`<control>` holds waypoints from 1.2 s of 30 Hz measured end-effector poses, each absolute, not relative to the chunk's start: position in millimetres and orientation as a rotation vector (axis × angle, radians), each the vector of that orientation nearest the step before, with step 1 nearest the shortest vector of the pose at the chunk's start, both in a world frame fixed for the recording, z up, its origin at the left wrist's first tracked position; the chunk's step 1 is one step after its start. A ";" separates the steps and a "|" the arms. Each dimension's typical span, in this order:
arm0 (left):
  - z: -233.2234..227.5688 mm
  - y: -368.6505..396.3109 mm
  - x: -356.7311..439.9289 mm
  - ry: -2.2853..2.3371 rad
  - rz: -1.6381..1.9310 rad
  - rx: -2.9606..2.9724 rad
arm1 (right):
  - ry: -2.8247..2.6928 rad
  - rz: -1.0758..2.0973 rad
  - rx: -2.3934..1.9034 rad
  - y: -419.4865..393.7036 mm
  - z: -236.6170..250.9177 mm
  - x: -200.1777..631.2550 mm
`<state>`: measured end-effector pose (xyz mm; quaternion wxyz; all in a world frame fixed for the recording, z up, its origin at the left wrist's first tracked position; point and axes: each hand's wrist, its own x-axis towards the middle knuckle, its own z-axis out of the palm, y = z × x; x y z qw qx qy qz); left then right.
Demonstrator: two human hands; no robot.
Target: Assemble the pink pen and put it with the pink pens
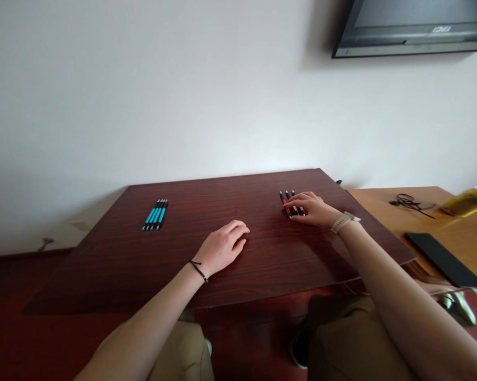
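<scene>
On the right part of the dark red-brown table (258, 264), a small row of black and pink pens (283, 198) lies with tips pointing away from me. My right hand (310, 209), with a pale watch on the wrist, reaches over this row. Its thumb and index finger are closed about the pens at their near left side, and the fingers partly hide them. My left hand (222, 246), wearing a thin dark bracelet, rests on the tabletop near the middle, fingers loosely stretched and nothing in them. Several black and turquoise pens (155, 215) lie side by side at the left.
A lighter wooden table (385, 211) adjoins on the right, bearing a black flat object (442, 259), a coiled dark cable (407, 202) and a yellow can (466, 202) on its side. A white wall (183, 95) stands behind, with a mounted screen (416, 26) upper right.
</scene>
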<state>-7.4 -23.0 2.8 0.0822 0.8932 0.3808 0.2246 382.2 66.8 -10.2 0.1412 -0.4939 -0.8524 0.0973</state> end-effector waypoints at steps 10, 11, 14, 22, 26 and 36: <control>2.7 -23.3 -6.4 1.132 0.662 2.659 | -2.458 0.326 -1.456 66.5 -6.1 373.3; 2.7 -23.4 -6.6 1.130 0.659 2.660 | -2.455 0.325 -1.459 67.0 -6.4 374.1; 2.5 -23.4 -7.1 1.131 0.654 2.660 | -2.447 0.315 -1.449 68.9 -8.8 378.3; 3.4 -23.8 -6.1 1.133 0.662 2.657 | -2.459 0.281 -1.440 71.6 -13.3 381.5; 3.7 -23.8 -6.2 1.130 0.668 2.659 | -2.466 0.269 -1.434 72.0 -13.1 379.3; 1.4 -23.1 -6.7 1.140 0.663 2.656 | -2.469 0.273 -1.433 72.8 -10.0 378.8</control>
